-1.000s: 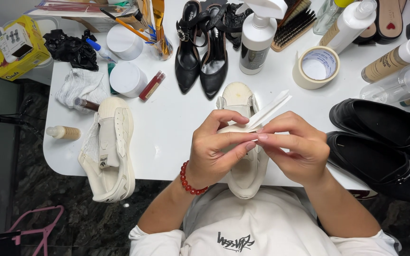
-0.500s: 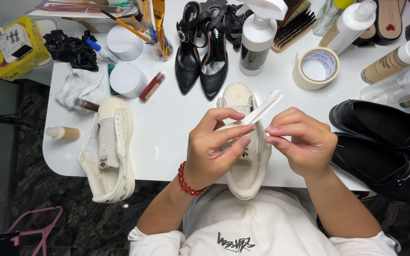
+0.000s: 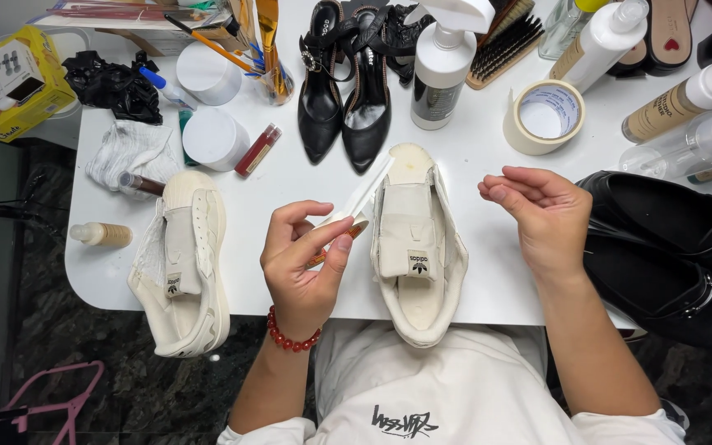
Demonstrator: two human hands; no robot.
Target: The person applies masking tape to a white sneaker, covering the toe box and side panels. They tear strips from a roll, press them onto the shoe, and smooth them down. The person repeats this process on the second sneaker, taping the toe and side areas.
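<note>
Left hand (image 3: 305,264) pinches a thin white strip (image 3: 364,196) together with a slim brown stick (image 3: 341,241) between thumb and fingers. White table (image 3: 471,165) carries the work. Cream sneaker (image 3: 412,243) lies just right of that hand, long axis running away from the person, toe toward the black heels (image 3: 346,99), heel hanging over the near table edge. Second cream sneaker (image 3: 185,259) lies well left, same orientation. Strip points up and right, its far end over the sneaker's toe. Right hand (image 3: 541,216) hovers beside the sneaker, fingers loosely curled, holding nothing.
</note>
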